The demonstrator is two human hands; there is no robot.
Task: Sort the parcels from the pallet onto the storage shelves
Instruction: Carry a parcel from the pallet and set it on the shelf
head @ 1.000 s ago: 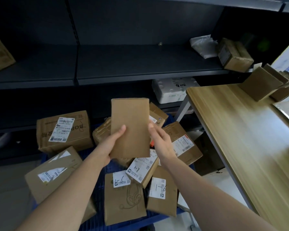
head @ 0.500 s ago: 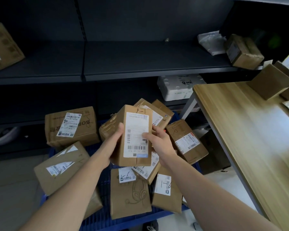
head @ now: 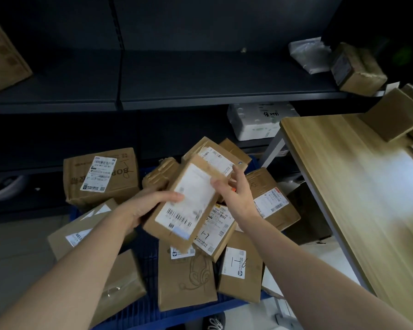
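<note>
Hands held one brown parcel (head: 188,203) tilted above the pile, label side up: the left hand (head: 148,206) gripped its left edge with the thumb lying across the label, while the right hand (head: 234,189) pinched its upper right edge. Beneath lay other parcels (head: 186,279) heaped on the blue pallet (head: 148,303). Behind stood dark storage shelves (head: 200,101), mostly bare, and a wooden counter (head: 358,186) stood at right.

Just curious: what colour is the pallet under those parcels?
Blue pallet, clearest in the head view.
</note>
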